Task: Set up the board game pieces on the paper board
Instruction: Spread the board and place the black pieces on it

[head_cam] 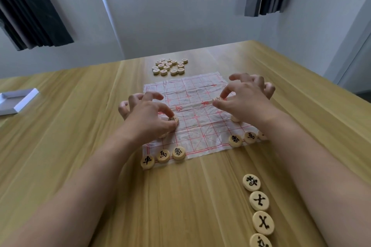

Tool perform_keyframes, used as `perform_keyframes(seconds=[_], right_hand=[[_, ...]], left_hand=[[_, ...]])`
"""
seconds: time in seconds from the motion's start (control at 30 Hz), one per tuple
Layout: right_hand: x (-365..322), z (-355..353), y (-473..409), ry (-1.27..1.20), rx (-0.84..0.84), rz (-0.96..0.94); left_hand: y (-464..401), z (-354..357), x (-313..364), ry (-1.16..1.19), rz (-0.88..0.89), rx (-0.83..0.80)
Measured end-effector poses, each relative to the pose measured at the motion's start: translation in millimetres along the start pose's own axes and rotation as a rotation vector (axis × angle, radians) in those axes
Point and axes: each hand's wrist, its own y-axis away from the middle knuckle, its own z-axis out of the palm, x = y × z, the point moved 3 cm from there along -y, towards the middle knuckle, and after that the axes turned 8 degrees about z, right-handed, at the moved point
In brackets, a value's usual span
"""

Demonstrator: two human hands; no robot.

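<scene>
A crumpled paper board (192, 118) with a red grid lies on the wooden table. My left hand (146, 114) pinches a round wooden piece (173, 120) with a black character at the board's left side. My right hand (247, 98) pinches another piece (217, 98) near the board's right side. Three black-marked pieces (163, 156) line the board's near left corner. Two or three more (244, 138) sit at the near right corner. Another piece (234, 118) lies partly hidden under my right wrist.
A pile of several wooden pieces (169, 66) sits beyond the board's far edge. A row of several black-marked pieces (259, 210) runs along the table near my right forearm. A white box lid (16, 100) lies at the far left. The table ends close behind the pile.
</scene>
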Motion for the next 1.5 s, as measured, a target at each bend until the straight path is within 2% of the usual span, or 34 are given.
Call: perform_keyframes(seconds=[0.23, 0.5, 0.67, 0.93, 1.17, 1.5], right_hand=[[6, -5, -1, -0.02, -0.004, 0.026], [3, 2, 1, 0.065, -0.104, 0.009], [4, 8, 3, 0.125, -0.117, -0.009], [4, 4, 0, 0.073, -0.088, -0.004], [5, 12, 2, 0.122, -0.122, -0.059], [0, 3, 6, 0.041, -0.048, -0.062]], left_hand=[[2, 0, 0, -0.018, 0.0, -0.004], [1, -8, 9, 0.006, 0.002, 0.136], [2, -10, 9, 0.02, -0.008, 0.154], [2, -10, 11, 0.03, -0.002, 0.165], [3, -7, 14, 0.028, 0.008, 0.161], [8, -7, 24, 0.051, 0.038, 0.165]])
